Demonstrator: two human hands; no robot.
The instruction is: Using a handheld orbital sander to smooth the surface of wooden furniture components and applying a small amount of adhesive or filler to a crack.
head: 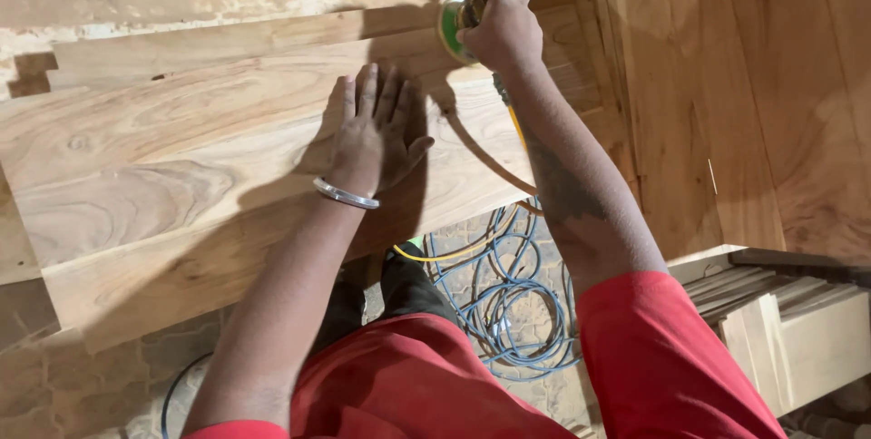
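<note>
Left hand: the left hand [374,131] lies palm down on the wooden panel [181,167], wrist nearest the body, fingers [367,90] straight, lightly spread and pointing away; the thumb splays to the right.
Left wrist: a silver bangle [346,193] circles it, just at the panel's near edge.
Left arm: stretched forward from the red sleeve, almost straight.
Right hand: the right hand [502,26] reaches further out and to the right, fingers curled tight around the top of a sander [456,24], knuckles up.
Right arm: extended, forearm slanting up from the red sleeve to the tool.
Sander: a small tool with a green round pad, set on the far part of the panel, just beyond and to the right of the left fingertips; mostly covered by the hand.
Hose: a yellow hose [519,131] runs from the tool under the right forearm.
Floor: coils of blue cable [508,312] lie on the paving between the arms.
Right side: more boards [726,85] of the same wood stand there.
</note>
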